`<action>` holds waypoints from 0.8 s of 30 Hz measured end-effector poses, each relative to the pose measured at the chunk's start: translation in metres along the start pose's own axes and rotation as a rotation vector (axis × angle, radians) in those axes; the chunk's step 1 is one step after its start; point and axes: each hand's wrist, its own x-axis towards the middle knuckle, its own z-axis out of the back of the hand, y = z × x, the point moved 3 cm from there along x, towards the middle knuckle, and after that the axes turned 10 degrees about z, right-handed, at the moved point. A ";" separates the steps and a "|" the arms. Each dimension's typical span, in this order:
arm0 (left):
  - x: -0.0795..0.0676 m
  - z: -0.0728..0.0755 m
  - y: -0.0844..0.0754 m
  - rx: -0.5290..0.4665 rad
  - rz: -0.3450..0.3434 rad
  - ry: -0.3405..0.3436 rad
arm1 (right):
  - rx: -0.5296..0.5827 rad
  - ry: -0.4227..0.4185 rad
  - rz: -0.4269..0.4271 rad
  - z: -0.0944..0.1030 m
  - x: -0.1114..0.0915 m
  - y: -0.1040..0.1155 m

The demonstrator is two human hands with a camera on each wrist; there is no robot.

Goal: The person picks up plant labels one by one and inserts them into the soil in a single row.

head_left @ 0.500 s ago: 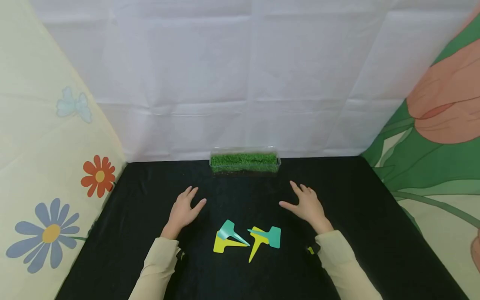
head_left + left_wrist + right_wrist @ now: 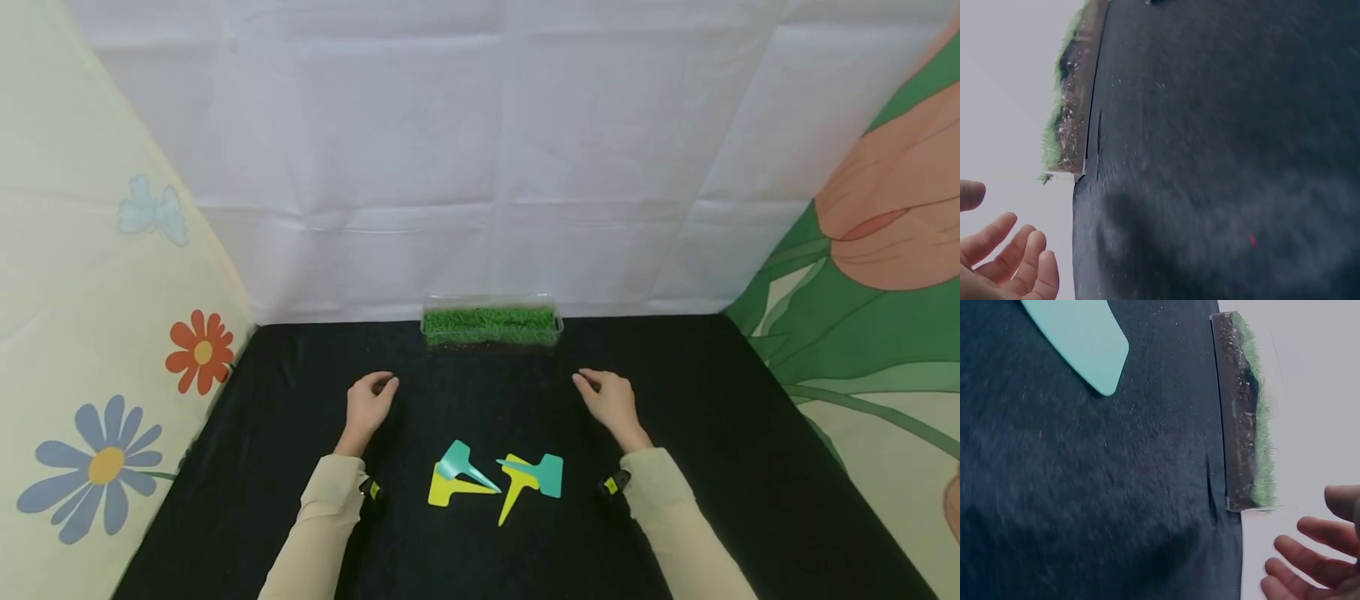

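My left hand (image 2: 367, 407) hovers over the left half of the black cloth, fingers loosely bent and holding nothing. Opposite it, my right hand (image 2: 609, 404) has the same relaxed curl, its thumb near the fingertips, with no object in it. Between and nearer than the hands lie T-shaped plant labels in two overlapping pairs. In the left pair, a teal label (image 2: 455, 461) rests over a yellow label (image 2: 441, 492). On the right, a teal label (image 2: 551, 477) crosses a yellow label (image 2: 515, 492). The right wrist view shows part of a teal label (image 2: 1088, 340) close up.
A clear rectangular box of green grass (image 2: 491, 321) with dark soil stands at the back edge of the black-covered table (image 2: 480, 558). Behind it hangs a white cloth (image 2: 480, 167). Flower-printed cloths border the left and right sides.
Both hands have gone from spread fingers to loosely curled ones, thumbs drawn in toward the fingers. The labels and the grass box have stayed in place.
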 end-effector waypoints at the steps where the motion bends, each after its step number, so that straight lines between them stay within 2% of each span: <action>1: 0.002 0.000 0.000 -0.025 0.032 -0.007 | 0.012 -0.023 -0.008 -0.001 0.001 -0.001; 5: 0.007 -0.003 0.003 -0.130 0.170 -0.012 | 0.081 -0.097 -0.080 -0.004 0.005 -0.005; 9: 0.011 -0.008 0.005 -0.233 0.288 -0.018 | 0.221 -0.126 -0.226 -0.010 0.007 -0.009; 13: 0.014 -0.013 0.006 -0.328 0.371 -0.017 | 0.371 -0.145 -0.351 -0.016 0.010 -0.012; 16: 0.016 -0.016 0.006 -0.390 0.404 -0.020 | 0.396 -0.164 -0.377 -0.019 0.013 -0.014; 18: 0.017 -0.017 0.007 -0.421 0.411 -0.026 | 0.375 -0.174 -0.376 -0.021 0.014 -0.015; 24: 0.021 -0.021 0.008 -0.443 0.419 -0.040 | 0.313 -0.177 -0.347 -0.026 0.019 -0.016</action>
